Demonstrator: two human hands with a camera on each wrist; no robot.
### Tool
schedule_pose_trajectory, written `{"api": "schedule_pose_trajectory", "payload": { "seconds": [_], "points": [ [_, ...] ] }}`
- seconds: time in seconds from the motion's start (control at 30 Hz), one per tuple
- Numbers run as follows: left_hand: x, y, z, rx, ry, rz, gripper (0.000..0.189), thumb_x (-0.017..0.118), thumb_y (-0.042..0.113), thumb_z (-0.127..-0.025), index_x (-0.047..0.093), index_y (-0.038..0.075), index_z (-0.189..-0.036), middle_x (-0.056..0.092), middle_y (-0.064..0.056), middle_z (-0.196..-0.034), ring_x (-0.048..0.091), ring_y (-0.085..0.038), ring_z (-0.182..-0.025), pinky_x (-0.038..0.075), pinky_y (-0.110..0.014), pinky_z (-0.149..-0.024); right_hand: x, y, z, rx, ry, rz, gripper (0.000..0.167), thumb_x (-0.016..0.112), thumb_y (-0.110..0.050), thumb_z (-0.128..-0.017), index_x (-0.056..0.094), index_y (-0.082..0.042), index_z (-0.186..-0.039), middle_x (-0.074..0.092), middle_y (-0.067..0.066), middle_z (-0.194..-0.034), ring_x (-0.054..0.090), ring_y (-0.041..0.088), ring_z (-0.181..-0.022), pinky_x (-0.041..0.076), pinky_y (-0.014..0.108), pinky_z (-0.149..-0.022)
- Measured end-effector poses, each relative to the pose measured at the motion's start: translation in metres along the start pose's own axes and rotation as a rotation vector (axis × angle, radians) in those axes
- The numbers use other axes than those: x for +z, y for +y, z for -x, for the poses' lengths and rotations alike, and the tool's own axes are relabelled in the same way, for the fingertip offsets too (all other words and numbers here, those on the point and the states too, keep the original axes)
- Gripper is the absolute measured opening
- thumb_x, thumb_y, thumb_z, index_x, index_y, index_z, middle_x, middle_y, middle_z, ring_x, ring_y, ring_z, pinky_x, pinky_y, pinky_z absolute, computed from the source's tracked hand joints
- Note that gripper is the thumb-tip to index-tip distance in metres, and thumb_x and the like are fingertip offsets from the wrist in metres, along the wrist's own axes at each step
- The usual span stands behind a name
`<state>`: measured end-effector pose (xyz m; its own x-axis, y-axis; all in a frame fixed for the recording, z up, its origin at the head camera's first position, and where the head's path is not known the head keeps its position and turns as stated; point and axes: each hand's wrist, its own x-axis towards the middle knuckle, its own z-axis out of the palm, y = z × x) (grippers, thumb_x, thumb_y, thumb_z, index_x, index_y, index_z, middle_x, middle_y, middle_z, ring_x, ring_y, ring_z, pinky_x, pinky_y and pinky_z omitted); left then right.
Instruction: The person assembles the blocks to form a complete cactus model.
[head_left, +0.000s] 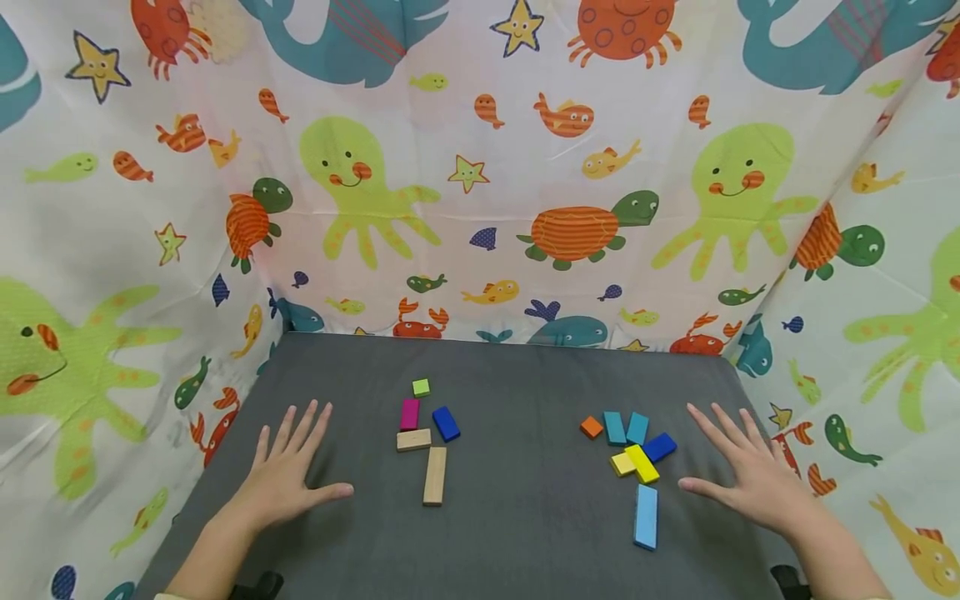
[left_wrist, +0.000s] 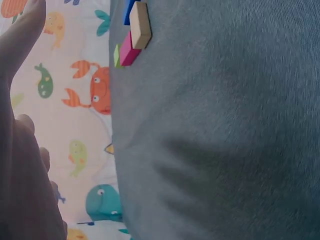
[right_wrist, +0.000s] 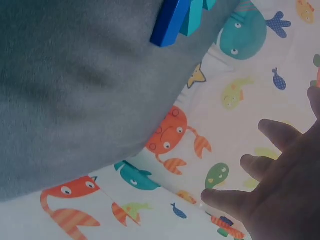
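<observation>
Left hand [head_left: 283, 482] spread, released; magenta block [head_left: 409, 414] at its two o'clock. Right hand [head_left: 759, 485] likewise, dark-blue block [head_left: 660, 447] at ten. Light fingertip pinch best suits such small pieces.

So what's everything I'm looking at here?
Small green block: 1, lime, left group's far end
Magenta block: 1, magenta, left group
Blue blocks: 2, blue, one per group
Wooden blocks: 2, pale, left group's near end
Orange block: 1, orange, right group
Teal blocks: 2, teal, right group
Yellow blocks: 2, yellow, right group
Light-blue block: 1, light blue, right group's near end
Table: 1, dark grey, under the blocks
Sea-animal cloth: count unclear, white with colourful print, around the table
Black objects: 2, black, bottom edge
Left hand: 1, bare, left of left group
Right hand: 1, bare, right of right group
</observation>
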<state>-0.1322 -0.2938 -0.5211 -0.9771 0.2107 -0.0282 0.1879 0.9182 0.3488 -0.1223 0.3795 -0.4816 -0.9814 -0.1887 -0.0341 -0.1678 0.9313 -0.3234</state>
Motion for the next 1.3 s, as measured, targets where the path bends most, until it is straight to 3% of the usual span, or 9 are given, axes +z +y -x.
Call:
{"api": "schedule_pose_trajectory", "payload": {
  "seconds": [0.17,0.47,0.77,0.97,1.3],
  "points": [
    [0.008,0.002,-0.003,0.008,-0.013,0.076,0.127,0.080,0.070,-0.080,0.006,0.025,-0.173,0.009,-0.017,-0.178,-0.002,-0.050,-0.162,-0.009,-0.076,-0.121,0.006,-0.004,-0.001,-0.020,-0.006,-0.052,0.113,0.081,-0.062,-0.085,0.014,-0.034,-0.172,0.019,0.031,-0.172,0.011,0.070,-0.149,0.024,0.094,-0.094],
    [0.019,0.008,-0.008,0.115,0.044,0.103,0.119,0.084,0.063,-0.081,0.020,0.020,-0.172,0.024,-0.014,-0.176,0.019,-0.047,-0.160,0.015,-0.078,-0.120,0.013,-0.010,-0.002,-0.012,-0.045,-0.120,0.121,0.085,-0.061,-0.081,0.011,-0.033,-0.172,0.022,0.035,-0.169,0.035,0.069,-0.140,0.042,0.085,-0.090],
    [0.032,0.012,-0.010,0.136,0.064,0.133,0.120,0.086,0.063,-0.078,0.023,0.018,-0.171,0.029,-0.014,-0.174,0.026,-0.045,-0.159,0.019,-0.076,-0.121,0.024,-0.017,-0.004,-0.006,-0.055,-0.172,0.116,0.089,-0.053,-0.081,0.021,-0.023,-0.171,0.036,0.031,-0.165,0.042,0.058,-0.142,0.043,0.080,-0.098],
    [0.038,0.019,-0.013,0.152,0.074,0.164,0.117,0.087,0.061,-0.078,0.030,0.014,-0.169,0.037,-0.015,-0.170,0.031,-0.047,-0.156,0.023,-0.074,-0.121,0.032,-0.021,-0.004,-0.001,-0.051,-0.200,0.110,0.089,-0.050,-0.082,0.030,-0.016,-0.168,0.040,0.032,-0.163,0.044,0.058,-0.141,0.044,0.079,-0.099],
    [0.056,0.030,-0.016,0.173,0.028,0.235,0.111,0.089,0.056,-0.079,0.035,0.015,-0.167,0.045,-0.019,-0.163,0.044,-0.046,-0.147,0.035,-0.074,-0.114,0.045,-0.023,-0.005,-0.006,-0.061,-0.249,0.101,0.089,-0.046,-0.085,0.038,-0.012,-0.165,0.047,0.031,-0.157,0.055,0.052,-0.129,0.054,0.071,-0.092]
  ]
}}
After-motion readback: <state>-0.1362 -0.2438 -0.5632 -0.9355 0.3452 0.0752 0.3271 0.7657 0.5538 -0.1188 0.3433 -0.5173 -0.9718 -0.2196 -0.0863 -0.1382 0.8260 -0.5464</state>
